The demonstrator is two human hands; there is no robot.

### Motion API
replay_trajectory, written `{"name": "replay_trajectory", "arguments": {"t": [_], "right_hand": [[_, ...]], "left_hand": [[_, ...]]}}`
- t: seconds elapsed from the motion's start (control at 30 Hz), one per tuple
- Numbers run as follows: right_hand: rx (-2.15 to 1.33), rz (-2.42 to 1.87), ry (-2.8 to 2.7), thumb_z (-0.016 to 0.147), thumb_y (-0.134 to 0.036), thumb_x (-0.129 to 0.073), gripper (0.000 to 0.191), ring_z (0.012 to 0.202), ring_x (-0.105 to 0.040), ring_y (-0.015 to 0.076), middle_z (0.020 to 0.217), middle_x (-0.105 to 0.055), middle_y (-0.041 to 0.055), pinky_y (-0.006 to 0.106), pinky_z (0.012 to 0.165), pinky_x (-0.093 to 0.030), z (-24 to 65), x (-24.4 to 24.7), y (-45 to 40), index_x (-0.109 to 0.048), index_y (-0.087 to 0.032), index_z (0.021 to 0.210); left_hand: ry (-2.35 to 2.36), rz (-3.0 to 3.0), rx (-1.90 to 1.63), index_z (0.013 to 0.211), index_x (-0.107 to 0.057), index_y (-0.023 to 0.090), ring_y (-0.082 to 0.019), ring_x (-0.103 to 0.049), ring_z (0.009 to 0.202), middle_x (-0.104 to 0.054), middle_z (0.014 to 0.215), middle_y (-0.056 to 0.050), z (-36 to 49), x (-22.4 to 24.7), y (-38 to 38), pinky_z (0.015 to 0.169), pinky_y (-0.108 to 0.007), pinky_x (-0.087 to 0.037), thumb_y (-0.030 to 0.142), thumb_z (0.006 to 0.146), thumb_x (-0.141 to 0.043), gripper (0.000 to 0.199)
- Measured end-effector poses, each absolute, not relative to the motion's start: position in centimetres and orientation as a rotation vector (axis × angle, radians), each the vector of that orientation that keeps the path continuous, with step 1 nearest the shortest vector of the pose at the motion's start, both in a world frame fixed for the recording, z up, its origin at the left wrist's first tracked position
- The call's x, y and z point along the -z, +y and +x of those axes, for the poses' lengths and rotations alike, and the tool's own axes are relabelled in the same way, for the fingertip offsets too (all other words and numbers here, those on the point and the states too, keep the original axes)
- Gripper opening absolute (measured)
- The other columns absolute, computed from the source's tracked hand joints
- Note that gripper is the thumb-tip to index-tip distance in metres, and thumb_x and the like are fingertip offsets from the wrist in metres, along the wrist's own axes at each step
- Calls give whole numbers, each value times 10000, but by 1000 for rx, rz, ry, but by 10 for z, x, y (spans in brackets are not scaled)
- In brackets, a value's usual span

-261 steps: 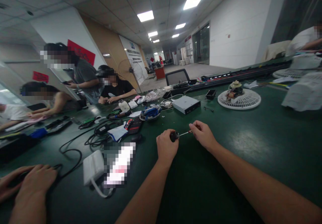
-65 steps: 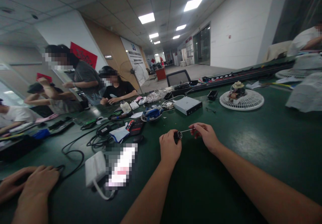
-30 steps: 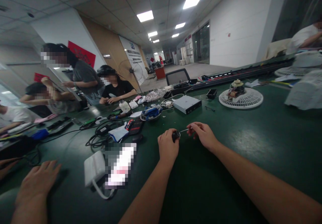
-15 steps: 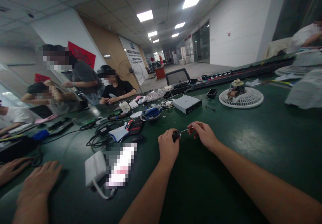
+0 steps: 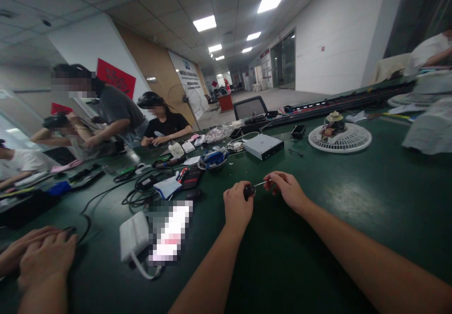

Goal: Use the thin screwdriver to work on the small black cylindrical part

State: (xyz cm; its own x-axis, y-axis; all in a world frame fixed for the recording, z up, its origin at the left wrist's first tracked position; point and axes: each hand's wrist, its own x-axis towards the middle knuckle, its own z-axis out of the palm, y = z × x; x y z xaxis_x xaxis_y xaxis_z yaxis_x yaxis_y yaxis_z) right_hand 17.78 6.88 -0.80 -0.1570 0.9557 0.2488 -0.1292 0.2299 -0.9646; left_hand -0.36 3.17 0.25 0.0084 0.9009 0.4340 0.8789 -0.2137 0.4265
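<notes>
My left hand (image 5: 237,205) is closed around a small black round thing (image 5: 249,191), whose exact kind I cannot make out. A thin metal rod (image 5: 260,183) runs from beside that thing to my right hand (image 5: 282,187). There the thumb and fingers pinch the rod's other end, so it is partly hidden. Both hands are held close together over the green table (image 5: 303,257). A grey-white disc drive (image 5: 264,146) lies just beyond them.
A white fan grille with a motor (image 5: 339,137) lies at the back right. Left of my hands are a phone (image 5: 173,231), a white adapter (image 5: 134,236), a cloth (image 5: 167,187) and tangled black cables (image 5: 137,191). Another person's hands (image 5: 47,257) rest at the lower left.
My hands hold nearly the same pose. At the lower left, the other person's hands have come together around a dark object. The standing person at the back left has shifted their arms.
</notes>
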Motion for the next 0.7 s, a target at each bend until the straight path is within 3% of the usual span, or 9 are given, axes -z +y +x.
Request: {"name": "replay_trajectory", "arguments": {"t": [0.37,0.6,0.7], "right_hand": [[-1181,-894,-1414,900,-499,-547,352,664,-640,185,736,-687,46,271,525,-441,176,9,69,-676,-174,857],[-1155,-869,-1413,966,-602,-406,464,541,-638,182,614,-684,22,288,532,-442,176,7,65,-609,-189,1020],[-1082,-894,-1455,976,-554,-421,385,670,-686,202,743,-730,45,294,576,-462,176,8,65,-575,-210,1056]], "left_hand": [[1965,2227,-1017,1080,-624,262,-207,-622,1052,-697,1091,-9,-3,-2,31,989,-402,-379,149,841,-675,269],[2028,2201,-974,1085,-623,263,-226,-617,1060,-696,1094,-14,-5,0,33,969,-406,-386,150,832,-679,283],[2039,2184,-956,1090,-628,259,-227,-615,1065,-696,1102,-23,-5,-1,32,972,-403,-383,150,835,-677,282]]}}
